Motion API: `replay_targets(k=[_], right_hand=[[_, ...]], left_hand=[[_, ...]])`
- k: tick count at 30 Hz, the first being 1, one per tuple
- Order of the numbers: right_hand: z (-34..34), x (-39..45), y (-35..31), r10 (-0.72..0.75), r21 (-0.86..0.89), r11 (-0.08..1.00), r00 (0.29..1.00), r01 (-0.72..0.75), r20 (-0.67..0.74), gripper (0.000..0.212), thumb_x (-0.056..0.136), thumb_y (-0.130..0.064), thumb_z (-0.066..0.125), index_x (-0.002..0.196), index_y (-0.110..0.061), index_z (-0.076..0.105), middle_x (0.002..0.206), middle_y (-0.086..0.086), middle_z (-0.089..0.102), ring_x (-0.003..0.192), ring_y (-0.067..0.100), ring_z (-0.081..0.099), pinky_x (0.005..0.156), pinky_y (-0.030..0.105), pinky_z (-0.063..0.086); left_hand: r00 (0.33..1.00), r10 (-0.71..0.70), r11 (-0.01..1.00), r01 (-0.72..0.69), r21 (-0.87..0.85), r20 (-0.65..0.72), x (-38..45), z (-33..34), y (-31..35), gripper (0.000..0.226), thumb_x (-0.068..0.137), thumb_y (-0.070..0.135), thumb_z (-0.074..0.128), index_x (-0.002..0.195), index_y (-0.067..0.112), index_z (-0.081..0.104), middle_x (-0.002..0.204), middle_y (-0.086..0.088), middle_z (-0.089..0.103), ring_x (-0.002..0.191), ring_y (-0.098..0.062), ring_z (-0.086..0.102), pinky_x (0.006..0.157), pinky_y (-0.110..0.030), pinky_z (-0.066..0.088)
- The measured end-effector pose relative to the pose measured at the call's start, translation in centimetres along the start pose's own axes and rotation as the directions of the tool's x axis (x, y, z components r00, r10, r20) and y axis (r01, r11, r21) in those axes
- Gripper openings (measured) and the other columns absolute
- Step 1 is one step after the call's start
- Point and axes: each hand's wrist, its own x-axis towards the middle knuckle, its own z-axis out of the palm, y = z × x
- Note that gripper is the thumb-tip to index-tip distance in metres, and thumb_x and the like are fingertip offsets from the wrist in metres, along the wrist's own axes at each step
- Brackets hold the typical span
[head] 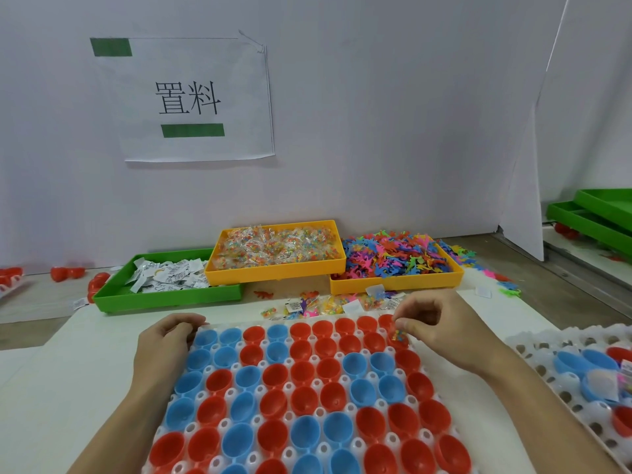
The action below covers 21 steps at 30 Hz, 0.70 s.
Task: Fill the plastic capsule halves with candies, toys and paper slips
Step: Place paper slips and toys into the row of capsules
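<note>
A white holder tray (pixel 345 410) in front of me carries several open red and blue capsule halves. My left hand (pixel 167 340) grips the tray's far left corner. My right hand (pixel 444 328) pinches a small candy packet (pixel 398 335) over a red capsule half (pixel 400 342) in the second row at the far right. Behind the tray lies a loose pile of candy packets, toys and slips (pixel 328 306). Further back stand a green tray of paper slips (pixel 167 280), a yellow tray of candy packets (pixel 277 251) and a yellow tray of coloured toy figures (pixel 393 260).
A second white holder tray (pixel 578 374) with a few filled blue and red halves sits at the right. Green trays (pixel 595 213) are stacked at the far right. Loose red capsule halves (pixel 66 273) lie at the back left. A white wall with a paper sign (pixel 188 97) closes the back.
</note>
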Motion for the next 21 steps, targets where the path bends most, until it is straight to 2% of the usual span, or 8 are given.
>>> replay_targets(k=[4,13,21], right_hand=[[0.10,-0.06,-0.24,-0.021,-0.015,1.000,1.000,0.021,-0.014,0.021,0.083,-0.006,0.078,0.074,-0.025,0.076,0.075,-0.008,0.074,0.074,0.013,0.067,0.072,0.028,0.057],[-0.10,-0.07,-0.48,0.008,0.025,1.000,1.000,-0.009,0.012,0.027,0.081,-0.003,0.079,0.071,-0.029,0.078,0.077,-0.011,0.075,0.077,0.007,0.069,0.071,0.020,0.056],[-0.28,-0.16,-0.27,0.027,0.025,0.999,0.999,-0.028,0.041,0.025,0.080,-0.004,0.080,0.072,-0.028,0.079,0.077,-0.010,0.075,0.075,0.009,0.070,0.068,0.020,0.056]], left_hand=[[1.000,-0.001,1.000,0.001,0.008,0.004,0.03,0.03,0.02,0.031,0.097,0.002,0.046,0.087,0.013,0.073,0.093,-0.007,0.071,0.084,-0.021,0.064,0.063,-0.027,0.047],[1.000,0.003,1.000,-0.003,0.016,0.001,-0.14,0.04,0.15,0.032,0.098,0.003,0.045,0.087,0.013,0.073,0.092,-0.004,0.070,0.084,-0.017,0.063,0.062,-0.026,0.045],[1.000,0.000,1.000,0.000,0.020,0.003,-0.08,0.06,0.07,0.033,0.098,0.003,0.045,0.087,0.014,0.073,0.093,-0.005,0.070,0.086,-0.019,0.063,0.064,-0.027,0.046]])
